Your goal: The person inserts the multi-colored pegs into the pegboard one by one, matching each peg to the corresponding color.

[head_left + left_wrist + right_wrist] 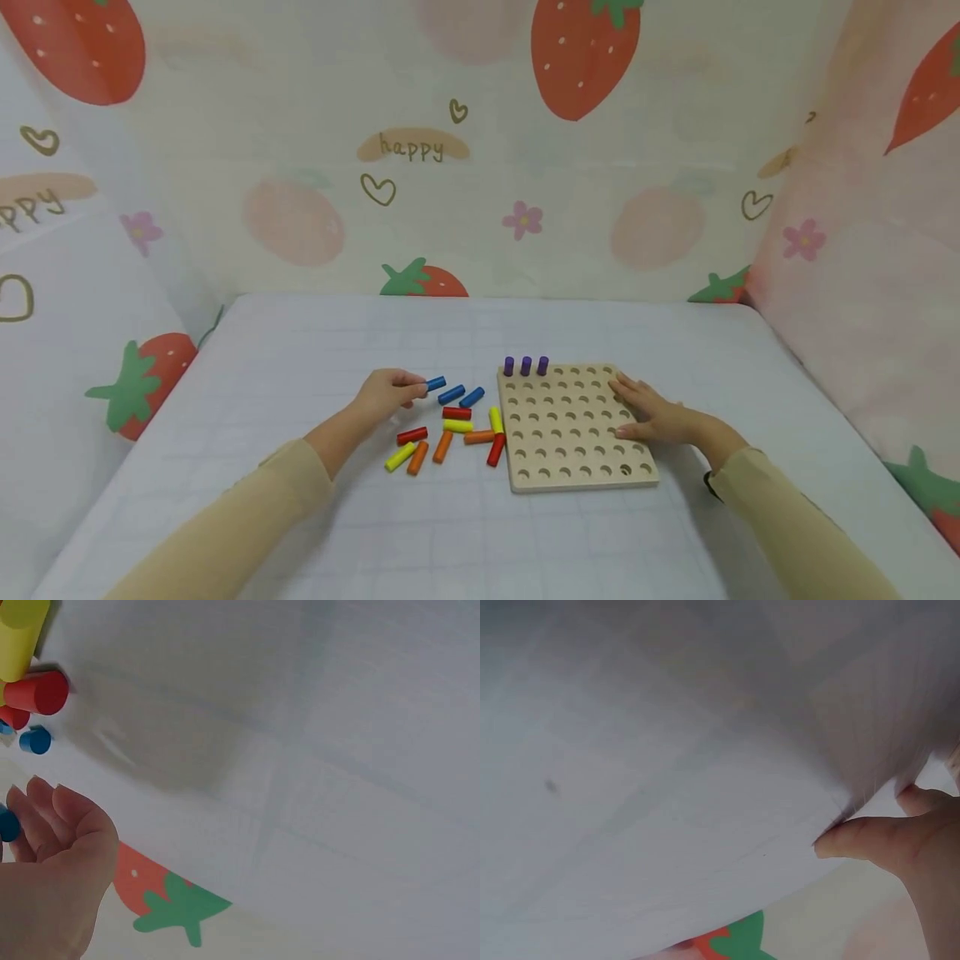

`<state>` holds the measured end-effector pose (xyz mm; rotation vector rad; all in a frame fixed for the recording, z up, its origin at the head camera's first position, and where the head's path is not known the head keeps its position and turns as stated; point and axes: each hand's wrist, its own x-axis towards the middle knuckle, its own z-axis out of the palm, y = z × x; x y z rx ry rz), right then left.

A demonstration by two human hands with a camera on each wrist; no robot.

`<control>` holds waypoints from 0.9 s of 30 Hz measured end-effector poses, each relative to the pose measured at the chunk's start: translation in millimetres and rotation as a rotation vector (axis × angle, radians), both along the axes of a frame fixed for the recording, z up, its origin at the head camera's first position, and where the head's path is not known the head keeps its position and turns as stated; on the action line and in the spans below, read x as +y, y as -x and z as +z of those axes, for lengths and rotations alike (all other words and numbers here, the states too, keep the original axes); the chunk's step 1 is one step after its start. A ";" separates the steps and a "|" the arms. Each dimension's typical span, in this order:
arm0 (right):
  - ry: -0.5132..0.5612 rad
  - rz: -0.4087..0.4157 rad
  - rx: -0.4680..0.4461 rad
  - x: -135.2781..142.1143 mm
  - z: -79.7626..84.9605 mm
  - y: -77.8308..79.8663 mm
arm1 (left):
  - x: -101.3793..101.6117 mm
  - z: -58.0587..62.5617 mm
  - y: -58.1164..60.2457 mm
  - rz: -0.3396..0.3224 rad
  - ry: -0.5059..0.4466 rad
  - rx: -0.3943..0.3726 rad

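Note:
My left hand (386, 393) pinches a blue wooden peg (436, 383) between thumb and fingers, left of the pegboard. In the left wrist view, only the end of that peg (8, 824) shows beside the fingers. Two more blue pegs (452, 395) lie just right of the hand. The square wooden pegboard (585, 482) has rows of holes, with three purple pegs (526, 366) upright in its far left corner. My right hand (660, 418) rests with spread fingers on the board's right edge; its thumb (859, 838) reaches out in the right wrist view.
Between the left hand and the board, several loose pegs lie scattered: red (412, 435), yellow (400, 457) and orange (418, 458). A yellow peg (496, 420) and a red one (495, 450) are right at the board's left edge. Strawberry-print cloth (480, 217) walls the table's back and sides.

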<state>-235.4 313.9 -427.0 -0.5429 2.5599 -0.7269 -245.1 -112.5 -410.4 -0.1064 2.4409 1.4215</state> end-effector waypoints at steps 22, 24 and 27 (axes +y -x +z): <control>0.019 -0.013 -0.004 -0.6 -5.5 0.6 | 67.6 2.8 6.2 0.043 -0.086 0.007; 0.018 -0.016 -0.002 -0.2 -4.9 0.4 | 73.3 3.4 8.1 0.045 -0.090 0.005; 0.019 -0.021 0.001 0.4 -4.5 0.1 | 81.3 2.9 10.2 0.042 -0.105 -0.002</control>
